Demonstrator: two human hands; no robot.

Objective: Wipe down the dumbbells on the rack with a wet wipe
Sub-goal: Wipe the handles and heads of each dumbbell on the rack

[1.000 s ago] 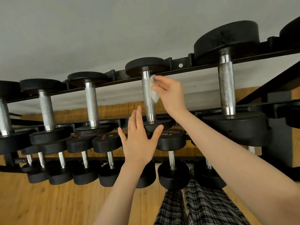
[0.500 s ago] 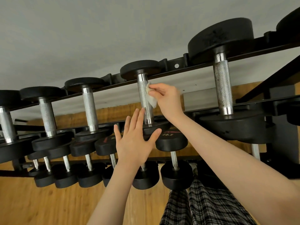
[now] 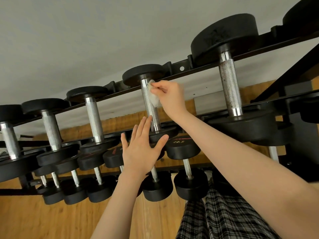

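**Wipe pressed to the top of a dumbbell handle**

The right hand (image 3: 170,95) pinches a white wet wipe (image 3: 154,97) between curled fingers and thumb and holds it against the upper part of a knurled steel handle (image 3: 150,106), just below the far black head. That dumbbell (image 3: 148,100) lies across the top tier of the black rack (image 3: 203,69), its near head resting on the front rail.

The left hand (image 3: 140,149) is spread flat with its fingers straight and slightly apart. Its palm and thumb lie against the near head of the same dumbbell, and the fingertips reach up beside the lower end of the handle.

A much larger dumbbell (image 3: 229,83) sits to the right on the same tier, and 3 smaller ones run off to the left. On the tier below is another row of black dumbbells (one head is marked 22.5 (image 3: 179,141)).

Underneath is a wooden floor (image 3: 51,221). Plaid fabric (image 3: 221,214) shows at the lower right, below the right forearm.
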